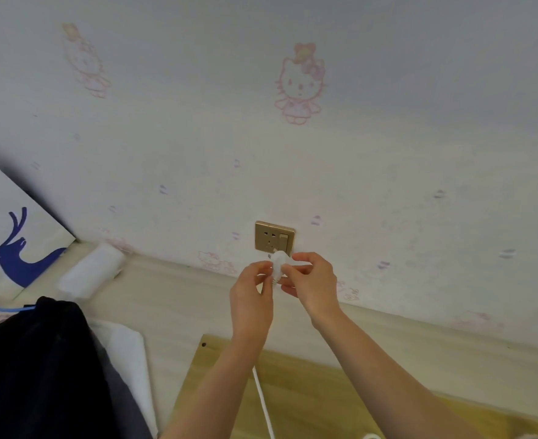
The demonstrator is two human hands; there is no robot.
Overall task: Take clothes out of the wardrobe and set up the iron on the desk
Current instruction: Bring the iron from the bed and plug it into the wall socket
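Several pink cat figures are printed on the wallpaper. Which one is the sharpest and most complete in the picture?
The cat figure high on the wall, straight above the gold wall socket. Its face and dress are clear; the one at upper left is blurred, and those along the desk edge are small and faint.

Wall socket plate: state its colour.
Gold, a brushed metallic tone, on the wall socket plate; head view shows it.

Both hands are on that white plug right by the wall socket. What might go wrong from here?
Fingertips sit close around the white plug; the left hand and right hand both pinch it just below the gold wall socket, so a finger might touch the prongs as it goes in. The white cord trails across the wooden board and may snag. The dark clothes lie nearby and could be caught by it.
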